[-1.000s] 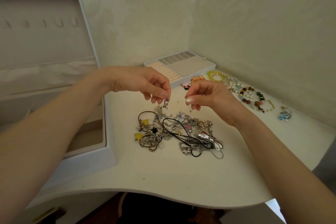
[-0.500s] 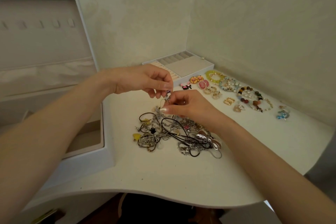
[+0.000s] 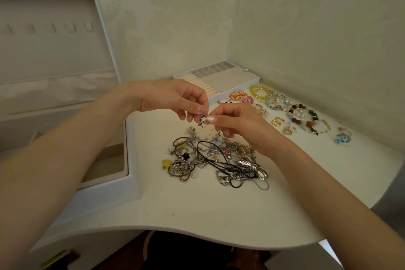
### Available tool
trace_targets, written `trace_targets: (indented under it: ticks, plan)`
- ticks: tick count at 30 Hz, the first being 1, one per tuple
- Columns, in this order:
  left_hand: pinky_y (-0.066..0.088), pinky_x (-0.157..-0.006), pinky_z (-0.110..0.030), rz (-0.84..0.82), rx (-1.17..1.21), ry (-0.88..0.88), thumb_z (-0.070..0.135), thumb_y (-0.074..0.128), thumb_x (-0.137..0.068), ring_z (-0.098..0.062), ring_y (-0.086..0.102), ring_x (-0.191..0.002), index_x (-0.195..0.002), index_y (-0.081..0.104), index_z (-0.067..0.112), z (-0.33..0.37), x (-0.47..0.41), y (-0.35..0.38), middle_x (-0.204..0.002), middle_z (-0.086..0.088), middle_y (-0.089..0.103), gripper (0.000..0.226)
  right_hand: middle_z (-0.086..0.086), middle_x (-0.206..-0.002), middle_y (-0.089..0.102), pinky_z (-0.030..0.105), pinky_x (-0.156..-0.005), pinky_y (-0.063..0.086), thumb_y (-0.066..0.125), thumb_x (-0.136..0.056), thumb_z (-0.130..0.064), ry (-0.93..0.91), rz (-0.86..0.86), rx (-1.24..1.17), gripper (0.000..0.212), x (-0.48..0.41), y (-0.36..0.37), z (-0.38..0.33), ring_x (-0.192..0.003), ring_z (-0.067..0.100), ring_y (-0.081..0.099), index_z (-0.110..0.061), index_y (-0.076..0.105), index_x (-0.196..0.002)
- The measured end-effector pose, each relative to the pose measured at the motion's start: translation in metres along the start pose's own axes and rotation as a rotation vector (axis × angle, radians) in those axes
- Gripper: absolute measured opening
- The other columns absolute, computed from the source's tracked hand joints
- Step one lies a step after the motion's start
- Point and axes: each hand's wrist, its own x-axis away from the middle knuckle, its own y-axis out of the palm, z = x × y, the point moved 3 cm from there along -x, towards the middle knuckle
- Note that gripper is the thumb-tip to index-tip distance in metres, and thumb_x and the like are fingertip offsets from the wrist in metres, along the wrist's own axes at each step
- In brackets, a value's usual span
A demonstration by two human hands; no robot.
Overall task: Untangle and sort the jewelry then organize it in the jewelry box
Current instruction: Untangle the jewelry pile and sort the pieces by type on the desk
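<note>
Holds the left hand [image 3: 173, 99] and the right hand [image 3: 238, 123] close together above the middle of the table [image 3: 197, 208], just over the pile [image 3: 214, 160] of tangled chains, black cords and charms. Pinches a small silver charm [image 3: 201, 120] with a purple bead between the left thumb and fingers [image 3: 197, 105], with the rest of that hand curled. Pinches the charm's other side with the right fingers [image 3: 219, 119], thumb pressed to forefinger, so that the tips of both hands almost meet. Cannot tell whether a thin chain hangs from the charm down to the pile.

Has the box [image 3: 129, 184] at the left edge, with its lid [image 3: 54, 50] standing open and its beige inside partly hidden behind the left forearm. Has a separate tray [image 3: 241, 89] at the far edge against the wall, with ring rolls on its left side and flat compartments on its right.

Along the right edge, sorted pieces laid apart from the pile:
- pink earrings [image 3: 237, 95] just beside the tray
- a green bracelet [image 3: 260, 92]
- pearl bracelets [image 3: 277, 102]
- a dark bead bracelet [image 3: 302, 116]
- gold earrings [image 3: 277, 121]
- a blue piece [image 3: 343, 138] nearest the right edge
</note>
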Motion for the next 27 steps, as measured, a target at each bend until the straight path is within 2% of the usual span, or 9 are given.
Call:
trace_targets:
  ticks: [2, 6, 11, 15, 18, 21, 24, 27]
  plan:
    - [0.046, -0.063, -0.016, 0.005, -0.009, 0.012, 0.026, 0.061, -0.079, -0.006, 0.056, -0.067, -0.087, 0.060, 0.014, 0.000, 0.000, 0.000, -0.076, 0.001, 0.065, 0.014, -0.001, -0.061, 0.055, 0.020, -0.052, 0.036, 0.068, -0.084, -0.013, -0.002, 0.005, -0.016, 0.003, -0.001, 0.000, 0.000, -0.051, 0.007, 0.043, -0.011, 0.068, -0.081]
    - [0.044, -0.062, -0.018, 0.030, -0.021, 0.048, 0.027, 0.065, -0.081, -0.008, 0.055, -0.067, -0.085, 0.061, 0.015, 0.002, -0.002, 0.002, -0.074, 0.002, 0.066, 0.013, 0.000, -0.058, 0.054, 0.021, -0.050, 0.032, 0.066, -0.086, -0.012, 0.011, 0.025, -0.015, 0.011, -0.002, 0.001, 0.001, -0.048, 0.010, 0.041, -0.016, 0.066, -0.076]
    - [0.045, -0.062, -0.018, 0.064, -0.008, 0.093, 0.024, 0.060, -0.081, -0.007, 0.055, -0.066, -0.085, 0.061, 0.015, 0.007, -0.001, 0.003, -0.075, 0.004, 0.067, 0.010, -0.007, -0.049, 0.053, 0.013, -0.046, 0.031, 0.069, -0.085, -0.017, 0.038, 0.032, 0.165, 0.011, -0.002, 0.004, 0.005, -0.041, 0.002, 0.042, -0.015, 0.068, -0.074]
    - [0.044, -0.062, -0.018, 0.201, 0.043, 0.115, 0.015, 0.059, -0.088, -0.006, 0.054, -0.064, -0.088, 0.061, 0.012, 0.008, 0.000, -0.003, -0.076, 0.003, 0.067, 0.004, -0.011, -0.053, 0.057, 0.010, -0.051, 0.036, 0.073, -0.082, -0.023, 0.041, 0.018, 0.241, 0.009, -0.001, 0.004, 0.006, -0.046, -0.002, 0.047, -0.014, 0.072, -0.080]
    - [0.044, -0.060, -0.016, 0.332, 0.090, 0.112, 0.012, 0.059, -0.090, -0.003, 0.054, -0.062, -0.087, 0.060, 0.013, 0.007, -0.002, -0.006, -0.072, 0.006, 0.067, 0.003, -0.007, -0.061, 0.055, 0.013, -0.056, 0.038, 0.074, -0.080, -0.018, -0.037, 0.050, 0.216, 0.008, -0.001, 0.001, 0.002, -0.052, 0.000, 0.047, -0.017, 0.070, -0.087]
    - [0.042, -0.057, -0.015, 0.458, 0.065, 0.043, 0.012, 0.060, -0.090, 0.000, 0.054, -0.058, -0.085, 0.060, 0.014, -0.001, -0.007, -0.006, -0.069, 0.007, 0.066, 0.006, -0.005, -0.064, 0.051, 0.015, -0.061, 0.038, 0.075, -0.078, -0.011, -0.173, 0.022, 0.204, 0.010, 0.002, 0.004, -0.004, -0.056, 0.001, 0.044, -0.015, 0.069, -0.085]
    - [0.041, -0.055, -0.016, 0.526, 0.000, -0.052, 0.011, 0.059, -0.090, 0.001, 0.053, -0.055, -0.086, 0.060, 0.012, -0.013, -0.013, -0.003, -0.071, 0.004, 0.065, 0.004, -0.005, -0.071, 0.048, 0.011, -0.061, 0.033, 0.079, -0.076, -0.015, -0.235, -0.064, 0.330, 0.009, 0.004, 0.020, -0.007, -0.059, 0.000, 0.043, -0.017, 0.073, -0.083]
    - [0.040, -0.051, -0.012, 0.562, -0.020, -0.104, 0.011, 0.058, -0.091, -0.001, 0.053, -0.056, -0.090, 0.060, 0.008, -0.021, -0.016, -0.001, -0.073, 0.001, 0.065, 0.003, -0.007, -0.076, 0.046, 0.016, -0.066, 0.035, 0.080, -0.074, -0.021, -0.276, -0.112, 0.509, 0.014, 0.000, 0.033, -0.002, -0.068, 0.002, 0.046, -0.022, 0.075, -0.087]
